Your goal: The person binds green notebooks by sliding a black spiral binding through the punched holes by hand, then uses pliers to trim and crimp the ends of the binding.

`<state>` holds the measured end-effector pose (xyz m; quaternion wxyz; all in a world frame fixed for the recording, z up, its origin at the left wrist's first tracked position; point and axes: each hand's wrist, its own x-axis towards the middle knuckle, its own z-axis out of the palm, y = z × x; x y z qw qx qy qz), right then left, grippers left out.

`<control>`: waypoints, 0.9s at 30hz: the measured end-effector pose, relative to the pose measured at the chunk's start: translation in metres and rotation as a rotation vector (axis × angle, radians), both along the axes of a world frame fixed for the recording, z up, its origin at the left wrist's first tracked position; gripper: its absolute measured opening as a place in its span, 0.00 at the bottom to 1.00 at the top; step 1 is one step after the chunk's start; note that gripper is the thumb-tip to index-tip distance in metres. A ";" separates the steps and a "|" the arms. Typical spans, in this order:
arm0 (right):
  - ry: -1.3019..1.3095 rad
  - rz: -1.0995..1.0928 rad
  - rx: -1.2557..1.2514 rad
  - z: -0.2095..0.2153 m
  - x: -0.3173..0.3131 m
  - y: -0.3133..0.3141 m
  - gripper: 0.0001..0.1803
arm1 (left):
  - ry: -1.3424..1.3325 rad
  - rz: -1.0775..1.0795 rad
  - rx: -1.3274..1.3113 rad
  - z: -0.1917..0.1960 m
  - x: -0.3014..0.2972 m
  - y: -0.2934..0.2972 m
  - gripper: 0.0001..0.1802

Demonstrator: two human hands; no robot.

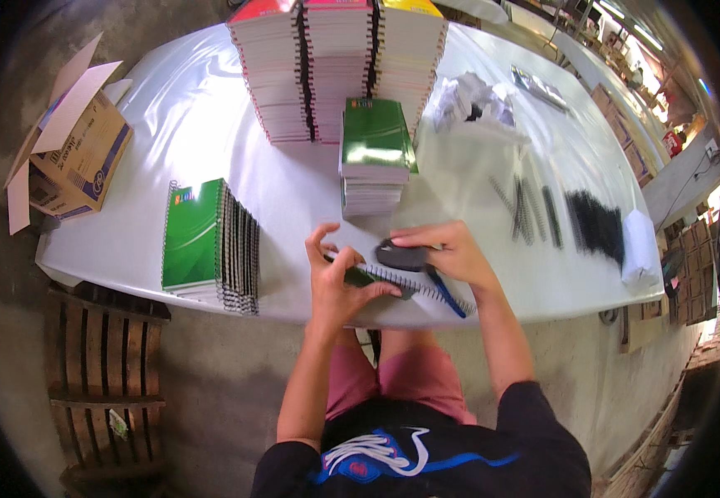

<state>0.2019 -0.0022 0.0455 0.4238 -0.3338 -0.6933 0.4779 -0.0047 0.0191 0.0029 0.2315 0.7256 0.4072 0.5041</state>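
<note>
At the table's near edge my left hand (336,284) grips a green-covered notebook (363,279), its thumb along the near side and fingers curled over the far side. The notebook stands tilted on edge, with its wire spiral (410,284) facing up. My right hand (453,251) is closed around a dark tool with a blue handle (448,294), held against the spiral's right part. The tool's exact kind is blurred. Just beyond my hands stands a stack of green-covered pads (376,141). To the left lies a pile of spiral-bound green notebooks (198,236).
Tall stacks of notebooks (335,70) rise at the back. Loose spirals (519,209), a black coil heap (594,220) and a white packet (640,249) lie right. Crumpled plastic (474,101) sits behind them. An open cardboard box (82,158) is far left, a wooden bench (107,365) below.
</note>
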 end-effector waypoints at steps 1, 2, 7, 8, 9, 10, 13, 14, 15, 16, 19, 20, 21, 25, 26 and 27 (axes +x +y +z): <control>0.142 0.025 -0.032 0.002 -0.002 -0.004 0.23 | -0.021 0.005 -0.020 -0.006 -0.002 -0.002 0.33; 0.285 0.050 -0.066 0.006 -0.004 -0.005 0.23 | -0.042 0.011 -0.039 -0.013 -0.004 -0.003 0.34; -0.041 -0.155 0.005 0.002 -0.006 0.017 0.24 | -0.237 -0.015 -0.119 -0.024 0.002 0.010 0.51; -0.108 -0.087 0.034 0.007 -0.012 0.017 0.24 | -0.289 -0.025 -0.231 -0.026 0.001 0.012 0.51; -0.174 -0.018 0.065 0.011 -0.020 0.018 0.24 | -0.342 -0.034 -0.342 -0.028 0.001 0.014 0.51; -0.242 0.032 0.099 0.014 -0.023 0.017 0.24 | -0.391 -0.062 -0.453 -0.028 0.002 0.017 0.52; 0.118 0.001 -0.152 0.004 -0.021 0.016 0.21 | -0.268 -0.088 -0.271 -0.029 -0.002 0.010 0.52; 0.292 0.055 -0.175 0.010 -0.022 0.014 0.22 | -0.279 -0.087 -0.301 -0.028 -0.003 0.010 0.52; 0.065 0.140 0.072 0.014 -0.027 0.020 0.23 | -0.391 -0.093 -0.355 -0.031 -0.002 0.015 0.53; -0.060 0.044 0.009 0.009 -0.027 0.026 0.23 | -0.502 -0.109 -0.416 -0.035 0.001 0.017 0.54; -0.222 -0.184 -0.168 0.001 -0.027 0.039 0.24 | -0.186 -0.064 -0.111 -0.029 0.001 0.015 0.54; -0.179 -0.112 -0.081 0.006 -0.033 0.037 0.23 | -0.230 -0.081 -0.112 -0.032 0.000 0.016 0.54; -0.136 -0.040 0.005 0.010 -0.043 0.034 0.22 | -0.274 -0.100 -0.113 -0.038 -0.001 0.018 0.54; -0.315 -0.123 -0.030 0.005 -0.032 0.036 0.25 | -0.251 -0.129 -0.080 -0.038 0.000 0.014 0.49; -0.347 -0.162 -0.014 0.007 -0.028 0.036 0.26 | -0.239 -0.109 -0.081 -0.040 -0.002 0.014 0.48; -0.267 -0.325 -0.012 0.013 -0.022 0.029 0.25 | -0.325 -0.114 -0.143 -0.041 -0.004 0.013 0.39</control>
